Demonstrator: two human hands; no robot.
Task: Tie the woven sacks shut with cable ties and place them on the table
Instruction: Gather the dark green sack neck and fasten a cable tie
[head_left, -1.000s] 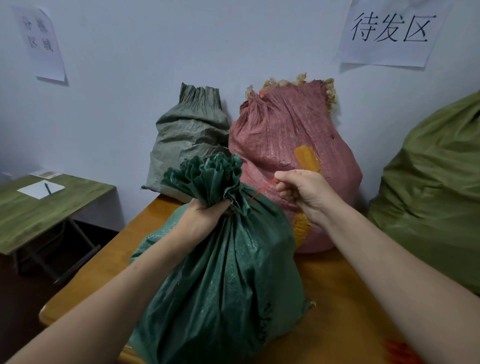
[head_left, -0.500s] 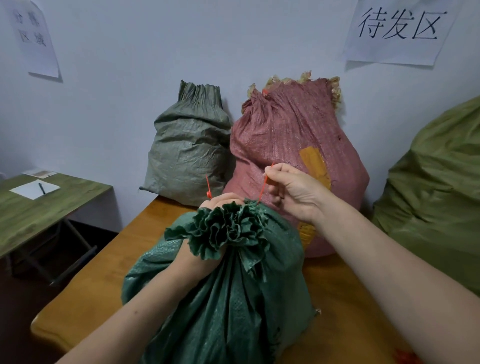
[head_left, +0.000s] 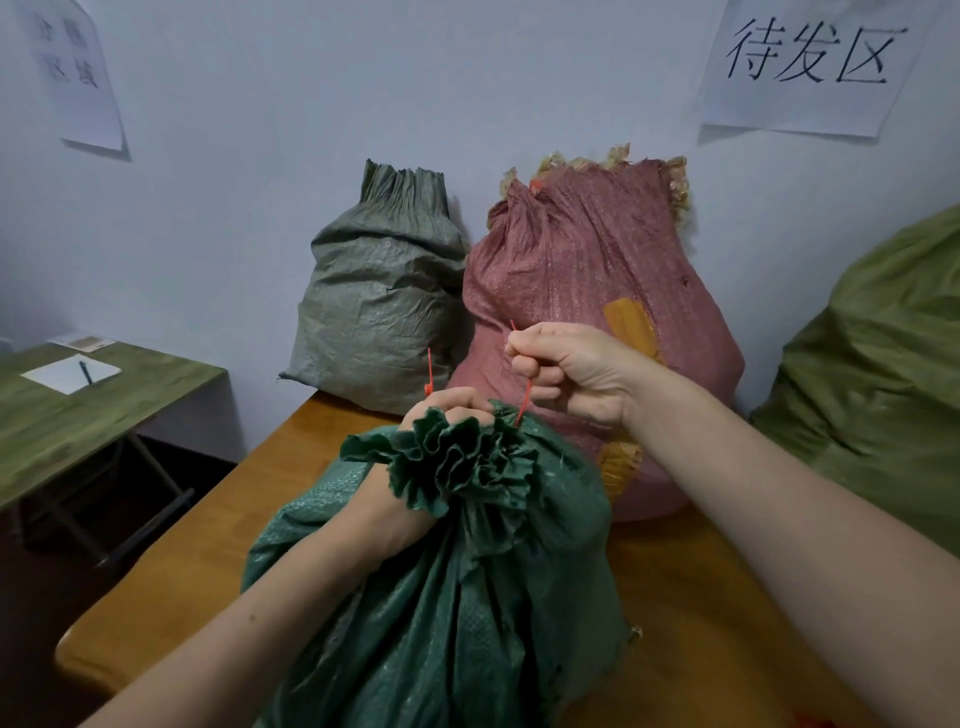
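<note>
Red plastic is the thing to watch: the cable tie (head_left: 525, 401) runs behind the gathered neck (head_left: 457, 462) of the dark green sack (head_left: 457, 597), which stands on the wooden table (head_left: 218, 545) directly in front of you. Your left hand (head_left: 448, 408) is wrapped round that neck just under the ruffle, fingers curled tight. What looks like the tie's head end pokes up above its knuckles. Your right hand (head_left: 571, 374), just beyond the sack's top and to its right, is fisted round the tail end, which shows above and below the fist.

The step, as I read it, is closing the loop: the two ends stand apart, so the tail looks not yet threaded. Bring the tail across to the head, not the head to the tail, so your left grip on the neck doesn't slacken and let the pleats spread. Seat the strap below the ruffle, at the narrowest part. Then pull the tail straight away from the head while you brace the sack.

Behind the dark green sack, a red sack (head_left: 587, 291) and a grey-green sack (head_left: 384, 301) stand by the wall, tops bunched.
</note>
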